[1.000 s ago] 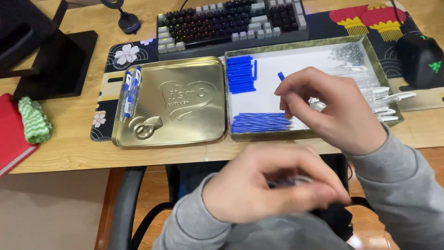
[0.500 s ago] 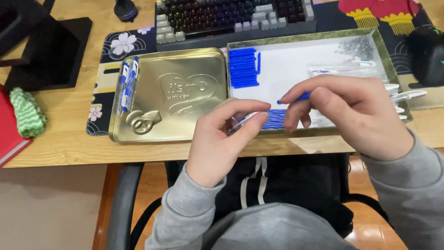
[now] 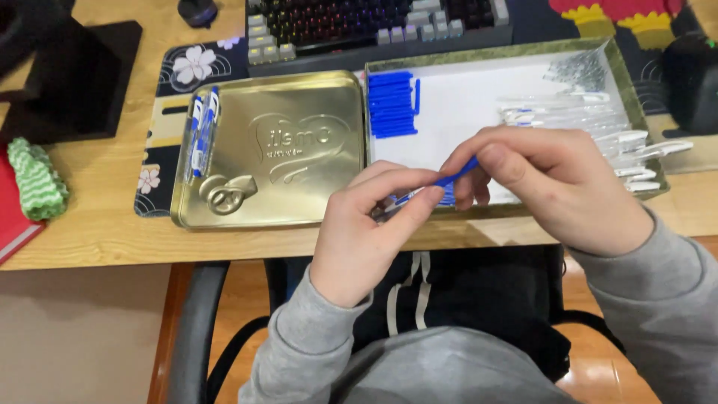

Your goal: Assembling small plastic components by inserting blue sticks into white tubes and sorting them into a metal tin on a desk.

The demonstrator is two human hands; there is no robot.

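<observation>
My left hand (image 3: pixel 366 228) pinches a thin pen part, its clear end barely showing at the fingertips. My right hand (image 3: pixel 553 183) grips a blue pen piece (image 3: pixel 458 173) and holds it against the part in my left hand, over the near edge of the white-lined tin tray (image 3: pixel 479 52). Inside the tray lie a pile of blue pen pieces (image 3: pixel 391 105) at the left and several clear pen barrels (image 3: pixel 576 120) at the right. On the gold tin lid (image 3: pixel 277 150) rest a few finished blue-and-white pens (image 3: pixel 202 131).
A keyboard (image 3: pixel 374 22) sits behind the tray on a dark floral desk mat (image 3: pixel 191 63). A black stand (image 3: pixel 71 75), a green knitted item (image 3: pixel 34 179) and a red book (image 3: pixel 11 217) are at the left. A black mouse (image 3: pixel 692 71) is at the right.
My left hand rose from my lap to the tray's near edge. My right hand brought a blue piece over, and both hands now meet with the parts together.
</observation>
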